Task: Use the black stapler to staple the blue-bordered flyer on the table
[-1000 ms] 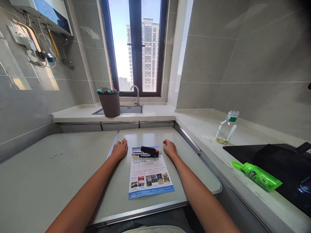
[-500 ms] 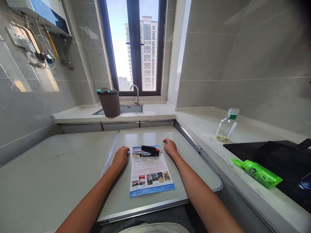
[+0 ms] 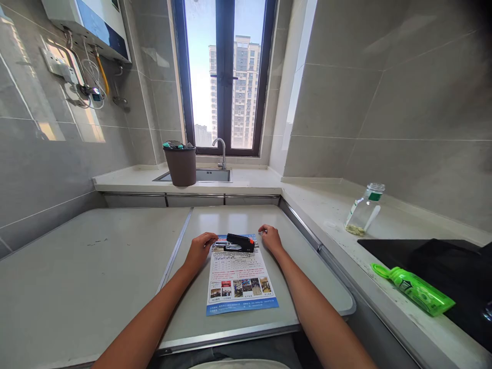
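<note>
A printed flyer point(image 3: 240, 279) with a blue lower border lies flat on the pale table point(image 3: 115, 266) in front of me. A black stapler point(image 3: 240, 242) with an orange tip rests across the flyer's top edge. My left hand point(image 3: 200, 249) is at the flyer's top left corner, just left of the stapler, its fingers curled onto the paper's edge. My right hand point(image 3: 271, 238) rests on the table at the top right corner, fingers loosely bent, with nothing in it.
A brown bin point(image 3: 181, 164) stands by the sink point(image 3: 213, 175) and tap under the window. On the right counter are a glass bottle point(image 3: 363, 211), a green bottle point(image 3: 417, 289) lying down, and a black hob point(image 3: 442, 277). A metal seam point(image 3: 175, 251) splits the table.
My left hand slid right from the bare table onto the flyer's top left corner and curled its fingers. My right hand barely moved. The view shifted slightly.
</note>
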`<state>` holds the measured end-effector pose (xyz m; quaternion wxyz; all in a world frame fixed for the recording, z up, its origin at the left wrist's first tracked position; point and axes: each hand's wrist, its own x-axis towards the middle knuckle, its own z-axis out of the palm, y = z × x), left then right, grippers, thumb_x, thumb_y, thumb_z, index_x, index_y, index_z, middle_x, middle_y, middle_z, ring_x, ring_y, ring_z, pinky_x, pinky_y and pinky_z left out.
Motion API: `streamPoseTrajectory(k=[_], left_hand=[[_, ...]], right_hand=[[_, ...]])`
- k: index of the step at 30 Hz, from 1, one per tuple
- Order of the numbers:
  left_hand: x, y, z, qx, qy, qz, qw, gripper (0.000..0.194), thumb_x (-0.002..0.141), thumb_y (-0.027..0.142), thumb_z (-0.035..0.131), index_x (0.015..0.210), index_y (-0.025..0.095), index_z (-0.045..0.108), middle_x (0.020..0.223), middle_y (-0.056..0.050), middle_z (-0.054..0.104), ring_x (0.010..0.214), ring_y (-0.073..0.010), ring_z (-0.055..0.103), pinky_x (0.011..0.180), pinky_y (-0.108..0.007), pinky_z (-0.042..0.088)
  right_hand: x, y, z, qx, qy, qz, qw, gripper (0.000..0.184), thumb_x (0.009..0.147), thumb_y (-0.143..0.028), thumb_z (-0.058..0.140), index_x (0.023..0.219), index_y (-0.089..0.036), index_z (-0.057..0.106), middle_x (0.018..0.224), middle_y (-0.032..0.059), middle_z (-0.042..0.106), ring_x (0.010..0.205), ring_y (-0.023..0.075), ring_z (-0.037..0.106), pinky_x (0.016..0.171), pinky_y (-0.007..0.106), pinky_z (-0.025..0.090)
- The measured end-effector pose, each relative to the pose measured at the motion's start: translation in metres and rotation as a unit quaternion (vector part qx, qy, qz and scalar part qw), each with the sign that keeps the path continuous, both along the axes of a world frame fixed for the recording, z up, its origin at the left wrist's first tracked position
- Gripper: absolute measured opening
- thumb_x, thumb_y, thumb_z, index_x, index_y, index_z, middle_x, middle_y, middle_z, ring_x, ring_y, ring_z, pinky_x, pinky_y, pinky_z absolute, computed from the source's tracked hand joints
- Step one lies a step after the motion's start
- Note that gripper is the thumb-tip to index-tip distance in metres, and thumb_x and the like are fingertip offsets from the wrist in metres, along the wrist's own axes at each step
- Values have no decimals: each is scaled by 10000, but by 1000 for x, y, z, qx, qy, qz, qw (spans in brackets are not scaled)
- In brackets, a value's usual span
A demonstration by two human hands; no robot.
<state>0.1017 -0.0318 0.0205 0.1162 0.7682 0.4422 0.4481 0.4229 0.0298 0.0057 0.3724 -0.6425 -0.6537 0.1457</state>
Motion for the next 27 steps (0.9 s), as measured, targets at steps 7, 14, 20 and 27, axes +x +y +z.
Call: streamPoseTrajectory(k=[7, 14, 20, 27], left_hand=[[2, 3, 2, -2, 11, -5, 1000, 216, 948, 247, 524, 917, 203, 733, 970, -68, 755, 872, -201, 687, 822, -328, 550], [6, 6, -3, -35, 10, -46, 998, 160, 902, 214, 567, 961, 215, 716, 1067, -68, 751, 963, -216, 701, 916, -367, 567], [6, 7, -3, -59, 70, 4, 996, 215, 907, 184, 584, 1087, 246, 682, 1087, -47, 746, 1021, -241, 645, 946, -403, 525], [6, 11, -5, -58, 81, -7, 995, 213, 898, 176, 591, 1095, 230, 652, 1070, -41, 757, 957, -222, 643, 887, -369, 511]], right_hand=[[-26, -23, 20, 74, 62, 217, 971, 262, 969, -404, 565, 1060, -215, 722, 1055, 43, 738, 855, 174, 642, 777, 278, 490], [-52, -43, 18, 62, 9, 325, 944, 478, 883, -396, 760, 1316, -238, 634, 1180, 79, 680, 1089, 230, 610, 991, 374, 457], [-54, -41, 16, 61, -13, 322, 945, 363, 910, -256, 725, 1268, -245, 665, 1072, 58, 678, 1002, 218, 615, 948, 359, 457], [-53, -40, 16, 67, -9, 323, 944, 398, 904, -252, 732, 1293, -231, 654, 1093, 71, 676, 1006, 222, 621, 944, 357, 461]])
